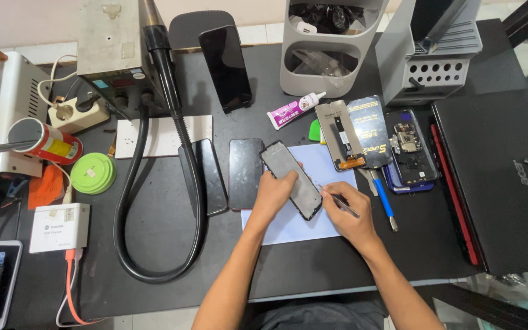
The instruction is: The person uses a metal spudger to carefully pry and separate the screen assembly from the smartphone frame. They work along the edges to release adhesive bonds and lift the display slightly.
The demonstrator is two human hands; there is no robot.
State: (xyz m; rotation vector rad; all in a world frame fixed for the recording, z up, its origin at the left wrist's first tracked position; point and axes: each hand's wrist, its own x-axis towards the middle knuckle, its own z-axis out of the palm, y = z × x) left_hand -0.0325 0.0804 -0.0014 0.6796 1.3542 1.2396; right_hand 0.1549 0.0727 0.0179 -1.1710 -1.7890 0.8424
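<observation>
Glossy black phone screen (291, 179), thin tweezers (340, 202)

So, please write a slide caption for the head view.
Left hand steadies a phone screen while right hand works tweezers at its edge.

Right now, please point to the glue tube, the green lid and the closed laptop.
glue tube (288, 112), head view, middle of its body
green lid (93, 173), head view, centre of its top
closed laptop (502, 177), head view, middle of its cover

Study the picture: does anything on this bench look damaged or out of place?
Yes. The phone near the laptop lies with its back off and its insides bare. The left hand tilts a screen while the right hand holds a thin tool.
</observation>
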